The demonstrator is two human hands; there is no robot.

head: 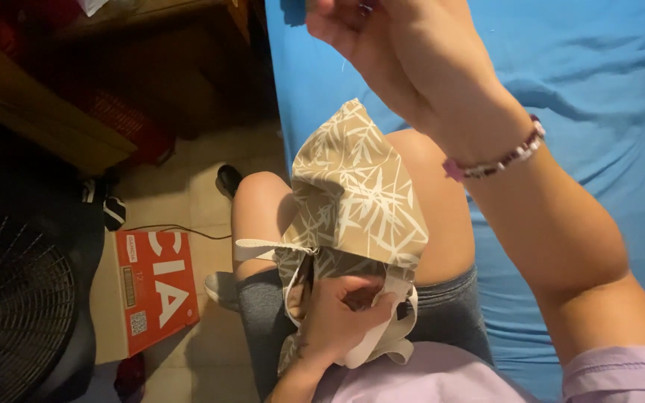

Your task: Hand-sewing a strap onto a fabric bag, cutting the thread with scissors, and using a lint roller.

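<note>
A tan cloth piece with a white leaf print (352, 194) and cream straps lies over my lap. My left hand (341, 317) grips its lower edge, fingers closed on the fabric near the straps. My right hand (390, 45) is raised high above the cloth with its fingers pinched together; a thin thread seems to run down from it, but whatever is pinched is too small to see. A beaded bracelet (498, 160) sits on my right wrist.
I sit on a bed with a blue sheet (584, 82). On the tiled floor at left lie a red cardboard box (158, 287), a black fan (20, 298) and a dark shoe (228, 179). Wooden furniture (31, 104) stands at top left.
</note>
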